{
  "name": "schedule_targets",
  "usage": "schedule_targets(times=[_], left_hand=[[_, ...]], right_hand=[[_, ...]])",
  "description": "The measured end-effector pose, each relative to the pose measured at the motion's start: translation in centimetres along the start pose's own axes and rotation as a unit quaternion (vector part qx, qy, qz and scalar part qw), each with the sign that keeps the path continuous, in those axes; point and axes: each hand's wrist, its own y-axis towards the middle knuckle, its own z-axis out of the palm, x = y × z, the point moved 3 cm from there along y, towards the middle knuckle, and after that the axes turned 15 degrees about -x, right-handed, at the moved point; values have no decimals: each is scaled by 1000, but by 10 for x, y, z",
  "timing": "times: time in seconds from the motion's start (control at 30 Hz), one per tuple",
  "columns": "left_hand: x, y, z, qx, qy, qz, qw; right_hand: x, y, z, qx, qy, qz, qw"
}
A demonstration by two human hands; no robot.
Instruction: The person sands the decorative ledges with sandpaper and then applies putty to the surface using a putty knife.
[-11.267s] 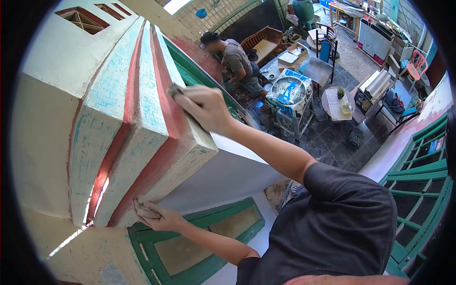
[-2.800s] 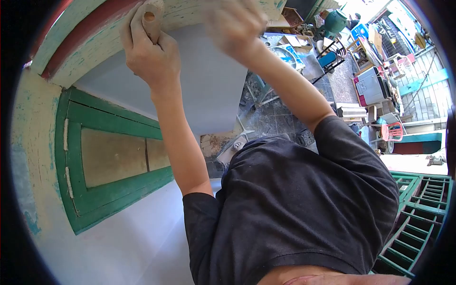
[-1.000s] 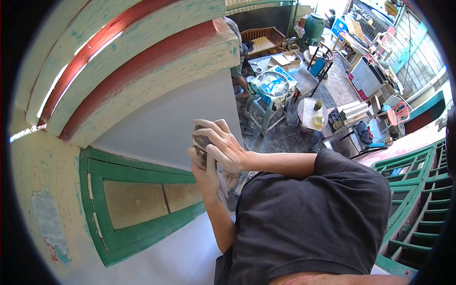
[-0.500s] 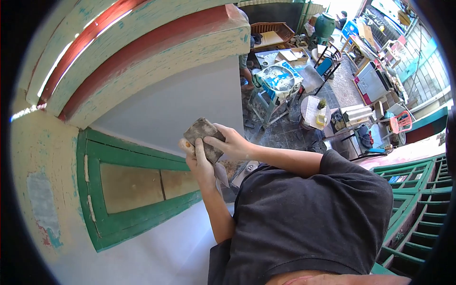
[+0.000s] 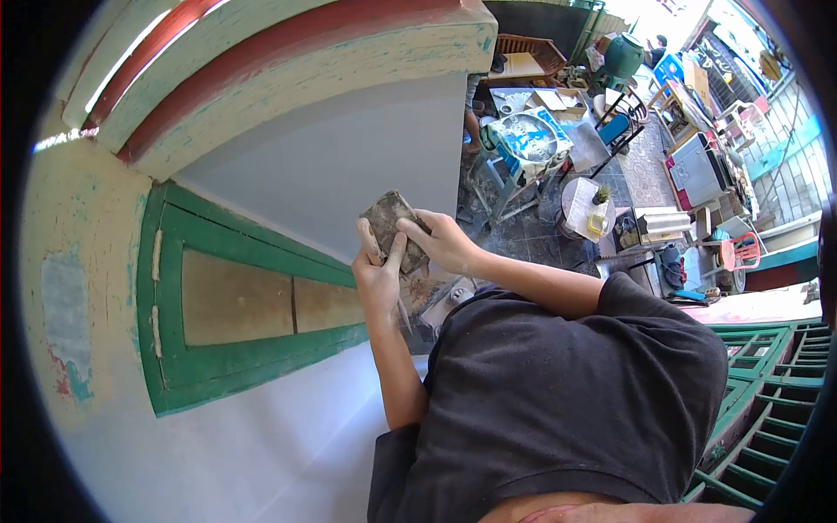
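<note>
Both my hands hold a dusty grey rectangular pad (image 5: 389,214) with pale smears, tilted in front of my chest. My left hand (image 5: 380,272) grips its lower left side, with the thumb pressed on its face. From the right, my right hand (image 5: 446,244) closes on the pad's edge, its thumb beside the other one. The fingers behind the pad are partly hidden. A thin pale edge of something (image 5: 404,315) shows just below my left hand; I cannot make out what it is. Whitish dust coats the fingers.
On my left is a green-framed window (image 5: 174,349) in a white wall (image 5: 288,436). A painted ledge (image 5: 349,78) juts out above. Beyond stand a splattered work stand (image 5: 527,144), a small round table (image 5: 575,196), and chairs. Green bars (image 5: 776,427) lie at the lower right.
The view has shifted, so the background sits farther right. My hands and the pad appear slightly higher and to the right, the pad turned a little, with both hands still gripping it.
</note>
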Motion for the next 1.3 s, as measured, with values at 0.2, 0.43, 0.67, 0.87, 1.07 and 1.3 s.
schedule_targets(times=[0.2,0.43,0.67,0.87,1.07,1.3], left_hand=[[1,-7,-1,-56,-14,-20,998],[-1,-11,0,-24,29,-13,999],[7,-6,-3,-89,-38,-24,995],[10,-4,-12,-129,-67,-4,989],[19,1,-17,-133,-71,23,988],[20,1,-22,-169,-44,70,982]], right_hand=[[2,-14,-4,116,82,50,989],[-8,-15,-8,110,61,72,989],[-5,-21,-3,78,89,68,991],[-21,-11,-7,-3,51,8,999],[-19,-5,-2,5,46,12,999],[-16,-5,4,40,99,32,994]])
